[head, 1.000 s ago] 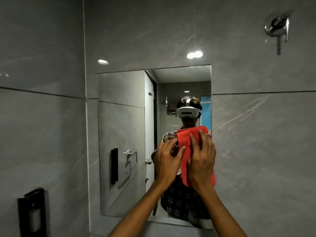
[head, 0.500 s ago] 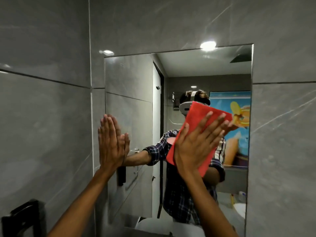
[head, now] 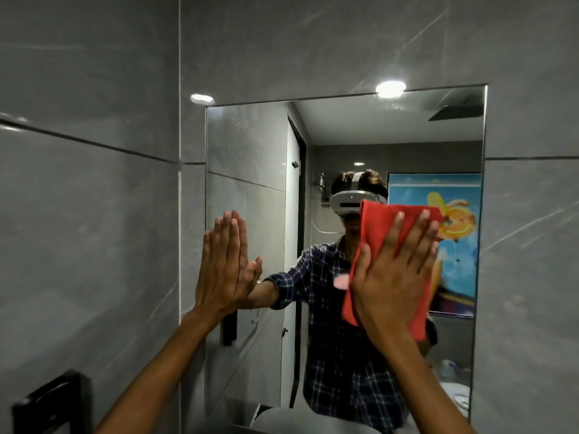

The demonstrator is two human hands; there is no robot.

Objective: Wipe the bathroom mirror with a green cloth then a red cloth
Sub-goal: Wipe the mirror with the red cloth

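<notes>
The rectangular bathroom mirror (head: 250, 158) hangs on the grey tiled wall straight ahead. My right hand (head: 394, 274) lies flat with spread fingers on a folded red cloth (head: 382, 223), pressing it against the glass right of the mirror's middle. My left hand (head: 224, 264) rests flat on the mirror's left edge, fingers straight and together, holding nothing. No green cloth is in view. The mirror reflects a person in a checked shirt and a white headset.
Grey tiled walls (head: 87, 214) meet in a corner just left of the mirror. A black fixture (head: 47, 405) sticks out of the left wall at the bottom left. A pale basin rim (head: 282, 418) shows below the mirror.
My left hand let go of the red cloth and moved left to the mirror's edge. My right hand with the cloth shifted right along the glass. The view came closer to the mirror.
</notes>
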